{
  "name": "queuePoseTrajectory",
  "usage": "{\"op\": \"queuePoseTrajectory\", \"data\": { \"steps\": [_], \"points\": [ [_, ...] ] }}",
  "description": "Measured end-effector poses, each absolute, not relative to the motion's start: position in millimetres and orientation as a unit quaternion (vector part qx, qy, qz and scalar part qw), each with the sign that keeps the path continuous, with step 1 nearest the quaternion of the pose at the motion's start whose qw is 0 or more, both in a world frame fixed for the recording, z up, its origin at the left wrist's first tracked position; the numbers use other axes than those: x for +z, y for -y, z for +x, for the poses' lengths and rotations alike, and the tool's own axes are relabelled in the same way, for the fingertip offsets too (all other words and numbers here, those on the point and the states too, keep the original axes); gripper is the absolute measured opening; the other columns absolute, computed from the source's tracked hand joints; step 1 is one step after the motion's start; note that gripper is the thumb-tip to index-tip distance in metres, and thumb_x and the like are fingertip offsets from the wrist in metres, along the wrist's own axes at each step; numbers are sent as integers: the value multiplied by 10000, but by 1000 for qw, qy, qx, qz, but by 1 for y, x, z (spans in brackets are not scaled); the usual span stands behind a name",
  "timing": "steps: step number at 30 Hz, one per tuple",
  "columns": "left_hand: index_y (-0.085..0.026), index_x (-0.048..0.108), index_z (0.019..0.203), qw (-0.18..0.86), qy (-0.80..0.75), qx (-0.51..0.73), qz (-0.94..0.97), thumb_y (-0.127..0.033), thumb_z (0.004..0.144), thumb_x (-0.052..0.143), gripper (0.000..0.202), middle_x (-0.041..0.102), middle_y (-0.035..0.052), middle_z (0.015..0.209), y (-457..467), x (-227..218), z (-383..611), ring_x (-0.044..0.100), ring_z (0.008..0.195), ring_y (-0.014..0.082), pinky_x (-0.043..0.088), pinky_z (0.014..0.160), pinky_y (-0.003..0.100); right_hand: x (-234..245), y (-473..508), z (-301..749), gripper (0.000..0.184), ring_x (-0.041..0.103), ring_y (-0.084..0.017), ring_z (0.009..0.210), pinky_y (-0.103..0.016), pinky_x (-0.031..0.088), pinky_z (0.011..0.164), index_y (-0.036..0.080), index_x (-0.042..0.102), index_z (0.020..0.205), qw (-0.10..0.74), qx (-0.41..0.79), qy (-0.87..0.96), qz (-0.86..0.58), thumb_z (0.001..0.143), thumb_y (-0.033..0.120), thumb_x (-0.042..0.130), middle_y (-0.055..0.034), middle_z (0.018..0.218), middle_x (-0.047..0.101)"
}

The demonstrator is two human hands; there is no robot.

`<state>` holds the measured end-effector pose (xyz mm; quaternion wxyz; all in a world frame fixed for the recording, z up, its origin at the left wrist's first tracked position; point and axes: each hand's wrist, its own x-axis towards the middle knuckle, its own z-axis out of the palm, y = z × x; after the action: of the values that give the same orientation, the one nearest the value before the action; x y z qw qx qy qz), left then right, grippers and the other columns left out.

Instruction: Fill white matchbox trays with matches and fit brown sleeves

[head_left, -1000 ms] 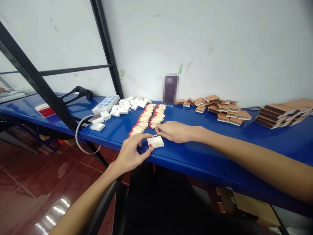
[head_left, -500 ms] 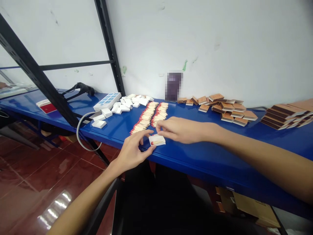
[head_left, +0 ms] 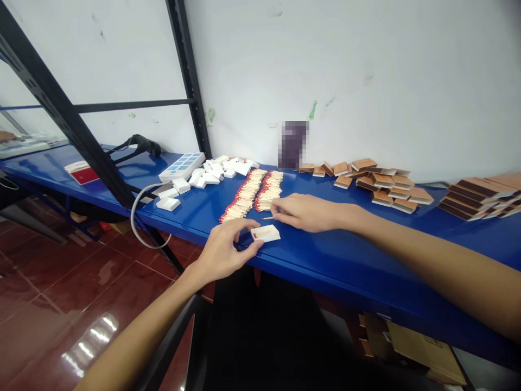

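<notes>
A small white matchbox tray (head_left: pixel 266 233) with a few matches in it lies near the front edge of the blue shelf (head_left: pixel 325 255). My left hand (head_left: pixel 226 250) grips the tray's left side between thumb and fingers. Just behind the tray, my right hand (head_left: pixel 303 210) pinches a single match (head_left: pixel 267 218) that sticks out to the left. Two long rows of red-tipped matches (head_left: pixel 255 192) lie behind my hands.
Empty white trays (head_left: pixel 205 176) are heaped at the left beside a white power strip (head_left: pixel 182 165) with a grey cable. Brown matchbox sleeves (head_left: pixel 376 182) lie along the wall, with stacks (head_left: pixel 480 196) at the far right. A black frame post (head_left: pixel 67 117) crosses the left.
My right hand has drawn back from above the tray toward the match rows and now holds one match. The left hand stays on the tray. The view has shifted slightly.
</notes>
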<state>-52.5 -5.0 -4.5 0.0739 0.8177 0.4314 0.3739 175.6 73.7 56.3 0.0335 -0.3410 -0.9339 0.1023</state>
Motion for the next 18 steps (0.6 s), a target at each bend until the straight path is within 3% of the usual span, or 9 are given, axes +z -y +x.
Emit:
{"op": "queuePoseTrajectory", "data": {
  "steps": [4, 9, 18],
  "points": [
    [-214, 639, 1135, 85, -440, 377, 811, -310, 849, 667, 304, 701, -6, 901, 5, -5, -52, 543, 630, 118, 459, 658, 252, 71, -64, 175, 238, 457, -138, 631, -285, 311, 599, 192, 513, 815, 76, 130, 941, -303, 970, 351, 427, -25, 744, 580],
    [-209, 610, 1181, 87, -434, 375, 814, -294, 829, 691, 371, 696, -12, 916, 5, -6, -52, 536, 631, 112, 452, 659, 246, 71, -58, 169, 191, 477, -125, 606, -266, 313, 581, 191, 581, 839, 44, 195, 939, -279, 931, 333, 494, -5, 713, 601],
    [-203, 672, 1043, 48, -416, 369, 830, -320, 852, 681, 224, 685, 8, 860, 6, -6, -51, 573, 678, 135, 465, 690, 263, 46, -85, 178, 236, 571, -187, 778, -285, 326, 649, 189, 653, 1057, 82, 38, 930, -357, 922, 293, 489, -70, 915, 681]
  ]
}}
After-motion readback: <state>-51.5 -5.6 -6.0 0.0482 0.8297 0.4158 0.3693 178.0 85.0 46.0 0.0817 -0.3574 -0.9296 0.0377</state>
